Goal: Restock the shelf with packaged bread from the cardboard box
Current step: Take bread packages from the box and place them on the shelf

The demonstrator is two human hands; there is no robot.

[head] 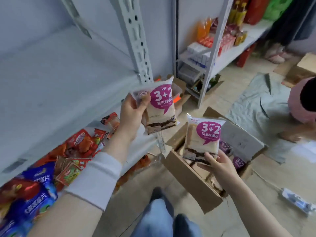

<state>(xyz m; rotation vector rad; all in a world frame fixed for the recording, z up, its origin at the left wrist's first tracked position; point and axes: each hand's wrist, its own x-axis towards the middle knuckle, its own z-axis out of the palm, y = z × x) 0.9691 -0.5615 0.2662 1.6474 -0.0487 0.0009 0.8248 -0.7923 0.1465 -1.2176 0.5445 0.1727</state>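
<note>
Room: grey metal shelving [133,40] is filling the left and top of the head view, with a pale tiled floor [213,103] running off toward 2 o'clock; a second person [302,106] is crouching at 3 o'clock.
Shelf board: the wide grey shelf [56,79] at 10 o'clock is lying bare of bread, so it is looking like the likely spot for it; a lower board at 8 o'clock is carrying red and blue snack packets [51,168].
Box: the cardboard box [193,178] is sitting open on the floor at 5 o'clock, with more bread packs [239,162] showing inside.
Progress: restocking is appearing barely begun, since no bread is showing on any board and two packs are only now being carried over.
Left hand: the left hand [131,117] is reaching up toward 12 o'clock, clamped on the top corner of a bread pack [159,106] that is hanging upright beside the shelf post.
Right hand: the right hand [220,165] is gripping the bottom edge of a second bread pack [203,137], holding it upright just above the box.
Spacing: the two hands are working well apart, each with its own pack.
</note>
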